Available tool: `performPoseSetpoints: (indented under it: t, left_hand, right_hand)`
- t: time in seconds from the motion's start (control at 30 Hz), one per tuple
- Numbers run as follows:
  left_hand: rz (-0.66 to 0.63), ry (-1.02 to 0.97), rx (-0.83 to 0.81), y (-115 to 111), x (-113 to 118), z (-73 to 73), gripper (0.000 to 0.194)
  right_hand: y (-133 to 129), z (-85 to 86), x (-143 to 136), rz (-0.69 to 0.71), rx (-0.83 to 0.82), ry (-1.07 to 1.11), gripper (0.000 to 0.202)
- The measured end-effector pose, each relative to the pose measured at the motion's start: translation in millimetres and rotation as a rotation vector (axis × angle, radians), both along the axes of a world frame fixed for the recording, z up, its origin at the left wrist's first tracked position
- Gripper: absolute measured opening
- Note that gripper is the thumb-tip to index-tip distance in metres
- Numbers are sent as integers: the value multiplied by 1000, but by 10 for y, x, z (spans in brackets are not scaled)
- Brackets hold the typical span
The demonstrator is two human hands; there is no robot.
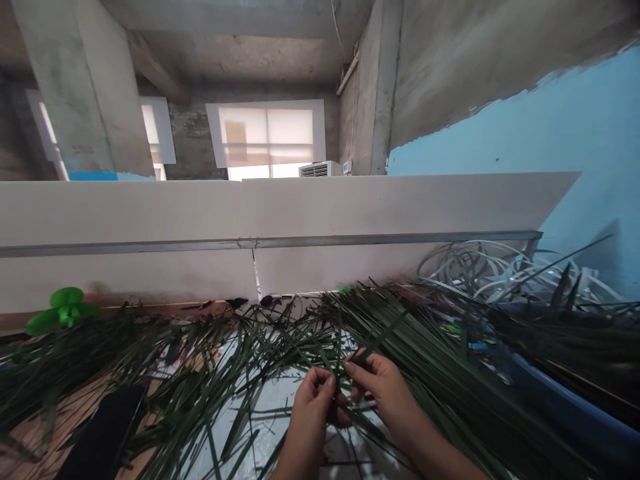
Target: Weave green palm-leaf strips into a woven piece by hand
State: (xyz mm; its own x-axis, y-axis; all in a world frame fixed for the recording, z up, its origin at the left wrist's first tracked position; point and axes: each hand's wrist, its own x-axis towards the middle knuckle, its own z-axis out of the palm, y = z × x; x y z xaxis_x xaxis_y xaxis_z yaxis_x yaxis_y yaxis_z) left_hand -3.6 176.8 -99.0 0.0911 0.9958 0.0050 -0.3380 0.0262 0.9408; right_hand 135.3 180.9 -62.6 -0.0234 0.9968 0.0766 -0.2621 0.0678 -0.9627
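Near the bottom centre of the head view, my left hand (316, 401) pinches dark green leaf strips (339, 373) between thumb and fingers. Close beside it on the right, my right hand (381, 385) has its thumb and forefinger closed on a strip of the same leaf. The fingertips of both hands almost meet, and the exact fold between them is too small to make out. Loose cut strips (245, 400) lie scattered below and left of the hands. A thick bundle of long green leaves (425, 360) fans out to the right.
A black flat object (103, 433) lies at lower left, with a bright green plastic item (65, 312) behind it. A blue tub (565, 400) holding dark leaves stands at right, near coiled white strips (465, 267). A white panel (350, 207) runs across the back.
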Motion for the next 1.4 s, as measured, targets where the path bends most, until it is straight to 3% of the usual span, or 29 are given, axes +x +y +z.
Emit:
performPoseSetpoints:
  t: [0.5,0.97,1.13,1.4]
  left_hand:
    - [139,44,79,-74,-1,183,42]
    - [191,185,241,-181,44,99,23]
    - [115,206,217,-78,-32,101,24]
    - [140,168,148,18,-84,63,29]
  right_hand:
    - [-68,-5,-94,40,49,-61,26]
    - [-100,-65,-150,51,67,-140,11]
    - [-80,-18,-92,29,153,-281,14]
    - [-44,-86,-86,-7,212,-448,14]
